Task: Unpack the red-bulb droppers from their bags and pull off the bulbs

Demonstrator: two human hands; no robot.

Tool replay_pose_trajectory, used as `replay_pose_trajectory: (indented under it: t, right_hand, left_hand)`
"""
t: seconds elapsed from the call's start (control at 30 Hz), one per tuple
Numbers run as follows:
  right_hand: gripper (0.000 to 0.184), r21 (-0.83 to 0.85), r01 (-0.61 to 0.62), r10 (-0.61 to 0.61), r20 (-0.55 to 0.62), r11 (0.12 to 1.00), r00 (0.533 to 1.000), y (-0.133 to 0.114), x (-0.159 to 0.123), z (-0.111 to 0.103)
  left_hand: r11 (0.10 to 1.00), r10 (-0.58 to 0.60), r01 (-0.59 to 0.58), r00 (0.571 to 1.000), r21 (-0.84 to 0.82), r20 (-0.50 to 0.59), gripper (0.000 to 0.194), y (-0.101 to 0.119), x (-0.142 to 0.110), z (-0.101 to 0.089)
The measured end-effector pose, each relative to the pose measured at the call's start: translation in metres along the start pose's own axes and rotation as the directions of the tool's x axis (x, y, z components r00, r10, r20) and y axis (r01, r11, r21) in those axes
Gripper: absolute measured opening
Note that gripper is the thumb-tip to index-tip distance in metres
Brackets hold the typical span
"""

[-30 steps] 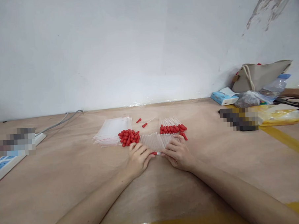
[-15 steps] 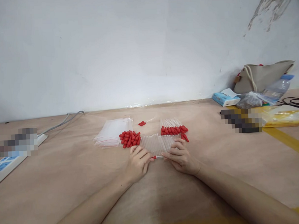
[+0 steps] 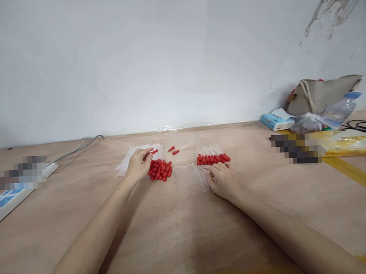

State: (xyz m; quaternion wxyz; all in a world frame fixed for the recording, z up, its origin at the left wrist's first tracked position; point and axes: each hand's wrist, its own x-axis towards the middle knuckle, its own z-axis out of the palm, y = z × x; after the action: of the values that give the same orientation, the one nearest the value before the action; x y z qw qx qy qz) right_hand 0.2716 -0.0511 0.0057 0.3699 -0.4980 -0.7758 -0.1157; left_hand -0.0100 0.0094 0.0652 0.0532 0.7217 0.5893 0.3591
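Note:
My left hand is closed on a red-capped dropper and holds it over the stack of clear zip bags. Just right of that hand lies a pile of loose red rubber bulbs. A row of bare glass tubes lies in the middle of the table. My right hand rests at the right end of that row, fingers curled on the tubes. Behind it lies a row of finished droppers with red bulbs.
Two stray red-capped pieces lie behind the tubes. A white power strip with a grey cable sits at the left. At the right back stand a beige bag, a blue box, plastic bags and a yellow packet.
My hands have separated. My left hand moved left and away with a red-capped dropper to the zip bags; my right hand slid up to the right end of the tube row.

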Motion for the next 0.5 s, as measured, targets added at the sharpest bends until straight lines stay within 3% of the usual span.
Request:
replay_pose_trajectory:
  t: [0.2,0.5]
  right_hand:
    - [0.016,0.036,0.004,-0.005,0.032,0.999,0.999,-0.003,-0.001,0.003]
    - [0.035,0.052,0.109,-0.114,0.124,0.993,0.986,-0.007,-0.002,-0.002]
  left_hand:
    - [0.972,-0.219,0.203,0.965,0.116,0.145,0.028,-0.022,0.029,0.013]
    - [0.941,-0.315,0.281,0.930,0.187,0.190,0.047,-0.038,0.034,0.025]
